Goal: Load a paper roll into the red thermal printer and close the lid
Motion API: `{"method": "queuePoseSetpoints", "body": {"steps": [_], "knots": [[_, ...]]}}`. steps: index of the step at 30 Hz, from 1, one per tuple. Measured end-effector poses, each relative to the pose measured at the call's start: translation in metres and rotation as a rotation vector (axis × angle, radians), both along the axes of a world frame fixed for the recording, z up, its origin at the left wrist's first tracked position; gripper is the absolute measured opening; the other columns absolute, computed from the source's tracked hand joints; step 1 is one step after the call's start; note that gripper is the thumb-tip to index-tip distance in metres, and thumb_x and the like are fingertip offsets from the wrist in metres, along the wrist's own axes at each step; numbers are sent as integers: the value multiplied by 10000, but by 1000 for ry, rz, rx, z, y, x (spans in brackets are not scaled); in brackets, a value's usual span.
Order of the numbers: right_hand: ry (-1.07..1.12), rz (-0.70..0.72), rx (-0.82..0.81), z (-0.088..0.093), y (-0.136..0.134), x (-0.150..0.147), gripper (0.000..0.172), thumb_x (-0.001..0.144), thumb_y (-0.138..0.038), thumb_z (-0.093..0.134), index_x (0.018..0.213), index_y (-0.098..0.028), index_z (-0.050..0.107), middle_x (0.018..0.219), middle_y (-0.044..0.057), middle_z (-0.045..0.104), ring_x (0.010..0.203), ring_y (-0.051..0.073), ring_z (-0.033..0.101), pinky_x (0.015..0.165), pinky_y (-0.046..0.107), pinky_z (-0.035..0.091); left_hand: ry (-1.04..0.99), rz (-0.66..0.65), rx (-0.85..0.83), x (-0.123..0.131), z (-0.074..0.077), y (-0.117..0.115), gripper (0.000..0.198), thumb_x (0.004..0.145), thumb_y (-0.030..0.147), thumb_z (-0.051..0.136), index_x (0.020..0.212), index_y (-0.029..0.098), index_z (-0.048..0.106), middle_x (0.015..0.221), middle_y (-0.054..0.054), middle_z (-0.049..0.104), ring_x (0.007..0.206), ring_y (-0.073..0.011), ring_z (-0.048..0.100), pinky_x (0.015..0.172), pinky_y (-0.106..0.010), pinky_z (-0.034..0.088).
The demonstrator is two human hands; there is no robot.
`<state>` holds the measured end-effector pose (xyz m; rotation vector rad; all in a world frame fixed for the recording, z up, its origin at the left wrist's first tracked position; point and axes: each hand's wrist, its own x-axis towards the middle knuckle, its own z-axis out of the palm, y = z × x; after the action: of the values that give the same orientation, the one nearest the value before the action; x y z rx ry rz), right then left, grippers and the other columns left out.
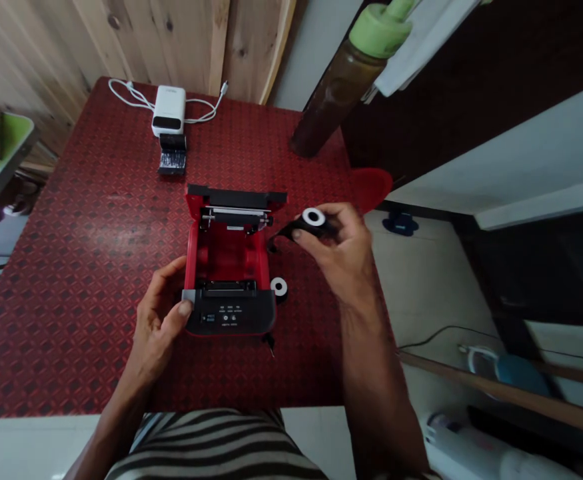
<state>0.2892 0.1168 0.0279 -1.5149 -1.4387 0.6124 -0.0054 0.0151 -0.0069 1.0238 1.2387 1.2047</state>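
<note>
A small red and black printer [228, 267] lies on the red patterned table [86, 267] with its lid swung open, showing a bare red bay. My left hand [158, 320] grips its front left corner, thumb pressed on the grey tab. My right hand [341, 250] hovers just right of the printer, pinching a black ribbon roll [312, 221] with a white core; a black strip trails from it toward the printer. A second white-cored roll [278, 288] rests on the table against the printer's right side.
At the table's far end sit a white device [168, 110] with a white cable and a small black block [172, 155]. A tall brown bottle with a green cap [344, 80] stands at the far right edge. The table's right edge drops to the floor.
</note>
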Motion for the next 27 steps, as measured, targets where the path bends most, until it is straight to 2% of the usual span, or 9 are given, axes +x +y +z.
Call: {"method": "queuePoseSetpoints", "body": {"steps": [3,5,7,12,18,24,27], "knots": [[88,72,-45,-38,5,-11,324,837,-417,821,1079,-281,655,1054,25,808,986,238,766,899,410,617,30,8,16,0,-1,0,651,1009,594,786,1572,280,701,1539,-97,746,1433,-358,696,1178,-449,565],[96,130,-67,-52,3,-19,281,852,-401,801,1067,-285,663,1037,27,816,979,249,773,902,424,618,18,12,20,1,-1,1,648,1003,596,787,1566,285,708,1524,-93,757,1411,-350,710,1165,-443,575],[86,173,-82,-59,-1,-24,249,863,-379,778,1068,-288,670,1032,28,823,965,257,779,903,435,617,14,17,12,1,0,1,646,994,599,795,1556,292,717,1490,-88,777,1356,-339,740,1128,-436,596],[59,225,-106,-60,-5,-20,262,877,-334,771,1127,-291,702,1104,39,837,1032,280,794,989,487,615,69,42,27,1,3,3,648,959,619,825,1508,281,759,1412,-80,808,1243,-308,770,1068,-414,623],[78,260,-157,-58,-9,-12,436,860,-277,774,1293,-294,729,1317,63,847,1220,285,806,1131,533,617,52,32,11,1,2,2,662,969,606,813,1539,277,738,1454,-88,791,1274,-316,755,1098,-425,613],[82,202,-223,-55,-32,9,471,900,-289,757,1371,-294,730,1419,93,824,1242,280,809,1105,529,643,37,19,20,-1,1,2,628,982,587,814,1535,298,741,1462,-78,789,1289,-307,756,1076,-399,613],[52,154,-239,-47,-56,18,353,921,-268,717,1268,-281,775,1247,79,853,1071,257,816,994,487,653,11,11,12,0,2,2,617,992,572,812,1546,312,731,1468,-71,787,1296,-298,757,1078,-388,606]]}}
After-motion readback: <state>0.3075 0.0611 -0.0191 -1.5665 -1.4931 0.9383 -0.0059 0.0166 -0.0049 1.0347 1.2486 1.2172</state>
